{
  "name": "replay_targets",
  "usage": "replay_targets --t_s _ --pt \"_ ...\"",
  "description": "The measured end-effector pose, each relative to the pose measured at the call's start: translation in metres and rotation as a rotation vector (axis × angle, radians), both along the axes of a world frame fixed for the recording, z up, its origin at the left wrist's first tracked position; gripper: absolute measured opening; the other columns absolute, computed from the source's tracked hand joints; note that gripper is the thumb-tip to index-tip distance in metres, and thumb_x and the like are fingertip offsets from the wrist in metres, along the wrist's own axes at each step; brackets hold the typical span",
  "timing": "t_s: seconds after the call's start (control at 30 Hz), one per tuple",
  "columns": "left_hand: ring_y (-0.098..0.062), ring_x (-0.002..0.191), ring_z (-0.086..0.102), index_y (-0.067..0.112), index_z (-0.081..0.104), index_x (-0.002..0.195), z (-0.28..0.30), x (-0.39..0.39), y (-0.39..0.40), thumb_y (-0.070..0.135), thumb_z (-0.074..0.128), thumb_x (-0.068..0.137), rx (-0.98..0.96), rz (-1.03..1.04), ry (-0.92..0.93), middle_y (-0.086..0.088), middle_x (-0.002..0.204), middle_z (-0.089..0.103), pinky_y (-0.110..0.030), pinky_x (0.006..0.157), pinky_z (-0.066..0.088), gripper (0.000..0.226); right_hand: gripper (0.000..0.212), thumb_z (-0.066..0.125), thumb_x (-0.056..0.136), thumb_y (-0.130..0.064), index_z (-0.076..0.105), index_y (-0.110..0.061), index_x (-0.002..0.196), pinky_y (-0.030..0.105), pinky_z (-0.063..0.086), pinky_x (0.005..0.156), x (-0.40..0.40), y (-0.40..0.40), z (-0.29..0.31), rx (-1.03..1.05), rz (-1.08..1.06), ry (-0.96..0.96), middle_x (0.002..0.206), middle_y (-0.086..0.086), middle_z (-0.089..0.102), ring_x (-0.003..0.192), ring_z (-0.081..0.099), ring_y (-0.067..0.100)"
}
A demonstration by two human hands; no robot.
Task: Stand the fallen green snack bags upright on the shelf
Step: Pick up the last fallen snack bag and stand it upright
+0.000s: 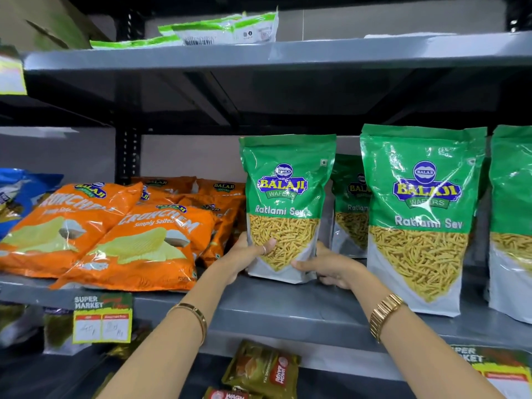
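Nearest, two bare forearms reach to the grey shelf point(288, 309). The left hand point(249, 256) and right hand point(331, 269) clasp the base of a green Ratlami Sev pouch point(285, 208), upright mid-shelf, right of the orange chip bags point(144, 234). It looks light, crinkly and slippery; low side holds seem steadiest.

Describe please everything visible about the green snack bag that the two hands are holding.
The held green bag is a glossy plastic stand-up pouch: green top printed "Balaji Wafers" and "Ratlami Sev", a clear window showing thin yellow sticks, and a white base. It stands upright on the grey shelf, right of the orange bags. The left hand grips its lower left side and the right hand its lower right, fingers wrapped around the edges.
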State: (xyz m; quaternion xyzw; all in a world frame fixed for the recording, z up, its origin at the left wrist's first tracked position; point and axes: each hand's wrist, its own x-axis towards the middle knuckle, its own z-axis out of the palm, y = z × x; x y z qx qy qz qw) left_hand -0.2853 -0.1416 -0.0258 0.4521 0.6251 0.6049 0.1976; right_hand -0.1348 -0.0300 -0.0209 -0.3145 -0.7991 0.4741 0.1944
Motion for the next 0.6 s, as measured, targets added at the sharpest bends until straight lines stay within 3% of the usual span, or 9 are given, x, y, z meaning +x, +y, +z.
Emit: replay_targets --t_s 0.03,0.1,0.2,0.37,0.43,0.47,0.5,0.53,0.6 --pt "-0.013 0.11 0.045 0.016 0.034 0.133 -0.001 0.0 0.0 0.037 0.067 0.078 -0.001 0.011 0.006 -0.003 0.138 0.048 -0.026 0.094 0.034 0.068 0.092 0.071 0.074 -0.038 0.011 -0.023 0.143 0.022 0.053 0.079 0.0 0.001 0.001 0.021 0.0 -0.01 0.13 0.002 0.047 0.1 0.057 0.015" --pt "-0.012 0.108 0.044 0.016 0.033 0.134 0.0 0.001 0.0 0.039 0.067 0.077 -0.005 0.046 0.037 -0.003 0.138 0.048 -0.024 0.092 0.033 0.07 0.09 0.07 0.075 -0.038 0.013 -0.019 0.141 0.011 0.042 0.036 0.003 -0.002 0.003 0.059 -0.004 -0.024 0.111 0.005 0.051 0.062 0.053 0.004" --pt "-0.011 0.106 0.044 0.016 0.034 0.133 -0.001 0.004 -0.002 0.039 0.067 0.077 0.008 0.067 0.053 -0.002 0.136 0.049 -0.024 0.091 0.033 0.068 0.094 0.069 0.076 -0.037 0.007 -0.019 0.144 0.012 0.042 0.042 0.008 -0.006 0.004 0.078 0.003 -0.022 0.138 0.009 0.043 0.067 0.053 0.007" --pt "-0.013 0.111 0.045 0.018 0.034 0.132 -0.006 0.009 -0.013 0.04 0.067 0.077 0.037 0.091 0.061 -0.001 0.135 0.048 -0.027 0.095 0.035 0.069 0.089 0.065 0.082 -0.027 0.002 -0.016 0.145 0.006 0.023 0.022 0.019 -0.025 0.007 0.078 0.076 0.014 0.148 0.013 0.033 0.018 0.037 -0.007" --pt "-0.015 0.115 0.046 0.018 0.033 0.132 -0.009 0.012 -0.02 0.041 0.068 0.076 0.059 0.111 0.069 0.001 0.132 0.049 -0.029 0.098 0.035 0.07 0.089 0.065 0.082 -0.025 0.003 -0.015 0.145 0.005 0.03 0.027 0.02 -0.03 0.005 0.077 0.09 0.056 0.151 0.011 0.026 0.03 0.046 -0.013" --pt "-0.013 0.113 0.046 0.018 0.033 0.132 -0.011 0.014 -0.025 0.04 0.067 0.076 0.076 0.114 0.073 0.004 0.127 0.049 -0.027 0.096 0.036 0.069 0.09 0.065 0.081 -0.025 0.002 -0.015 0.145 0.002 0.039 0.039 0.021 -0.032 0.003 0.066 0.096 0.075 0.152 0.008 0.024 0.057 0.058 -0.014" --pt "-0.008 0.107 0.047 0.019 0.033 0.131 -0.012 0.017 -0.03 0.039 0.067 0.077 0.098 0.11 0.076 0.007 0.121 0.049 -0.022 0.092 0.037 0.067 0.092 0.066 0.081 -0.025 0.0 -0.016 0.145 0.004 0.047 0.064 0.022 -0.033 0.0 0.051 0.107 0.094 0.154 0.005 0.022 0.095 0.06 -0.005" --pt "-0.003 0.1 0.048 0.019 0.033 0.131 -0.013 0.02 -0.034 0.038 0.066 0.078 0.121 0.1 0.08 0.011 0.115 0.049 -0.016 0.086 0.037 0.065 0.095 0.066 0.08 -0.026 -0.002 -0.017 0.145 0.013 0.042 0.089 0.023 -0.033 -0.003 0.045 0.126 0.115 0.154 0.002 0.02 0.123 0.044 0.007" --pt "0.0 0.098 0.047 0.021 0.032 0.131 -0.018 0.023 -0.041 0.038 0.065 0.079 0.152 0.081 0.079 0.012 0.114 0.047 -0.012 0.081 0.036 0.064 0.098 0.068 0.078 -0.026 -0.002 -0.019 0.146 0.023 0.026 0.104 0.025 -0.036 -0.008 0.028 0.163 0.144 0.154 -0.001 0.02 0.135 0.025 0.012"
